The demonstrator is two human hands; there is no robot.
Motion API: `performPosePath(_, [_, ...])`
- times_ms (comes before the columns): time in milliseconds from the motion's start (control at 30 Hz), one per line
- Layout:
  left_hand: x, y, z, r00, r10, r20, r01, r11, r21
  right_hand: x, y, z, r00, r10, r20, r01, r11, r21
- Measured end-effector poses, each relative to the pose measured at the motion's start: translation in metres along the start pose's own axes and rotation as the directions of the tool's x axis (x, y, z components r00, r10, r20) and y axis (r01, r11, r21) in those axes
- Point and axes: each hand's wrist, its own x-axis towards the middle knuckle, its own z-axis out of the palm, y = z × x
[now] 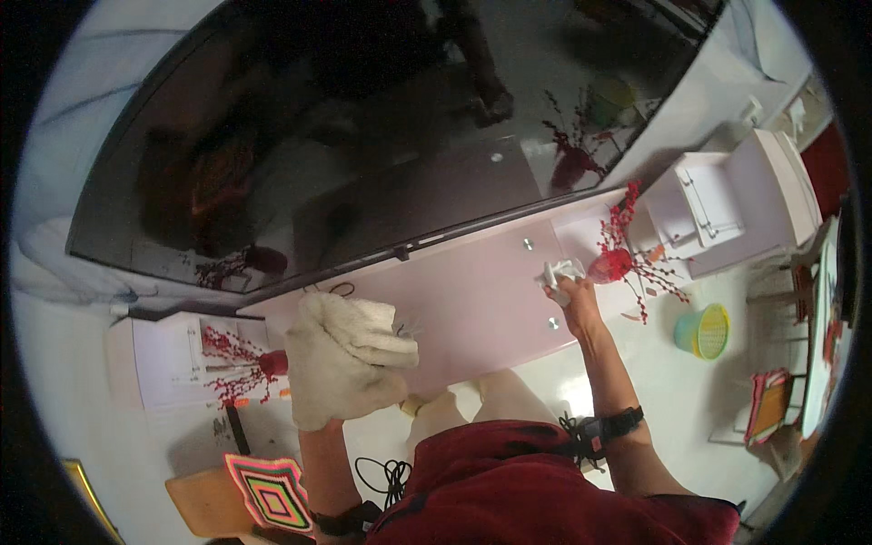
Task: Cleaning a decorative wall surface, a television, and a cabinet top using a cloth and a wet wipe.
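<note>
My left hand is wrapped in or covered by a thick cream towel [351, 357] raised above the left part of the low pink-topped TV cabinet [470, 300]. The towel hides its fingers; only the wrist below shows. My right hand [575, 300] grips a crumpled white cloth or tissue [562, 272] over the cabinet's right end. Just right of that hand stands a red vase [610, 266] with red-berry branches. Round metal discs [528, 244] show in the pink top.
A large dark television [381, 150] rises behind the cabinet. A second red vase [274, 363] with berry branches stands at left. White shelf units [736, 197] flank both ends. A yellow-green basket [702, 332], a stool with a crocheted cover [272, 501] and black cable [388, 480] are nearby.
</note>
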Motion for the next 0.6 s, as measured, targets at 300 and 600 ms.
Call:
performPosePath(300, [-0.056, -0.011, -0.036, 0.966, -0.25, -0.07, 0.256, 0.96, 0.112, -0.001, 0.034, 0.026, 0.992, -0.121, -0.045, 0.086, 0.881, -0.464])
performPosePath(600, [-0.09, -0.011, -0.068, 0.665, -0.739, -0.106, 0.655, 0.646, -0.392, -0.013, 0.06, 0.1, 0.983, -0.028, 0.181, 0.126, 0.823, -0.554])
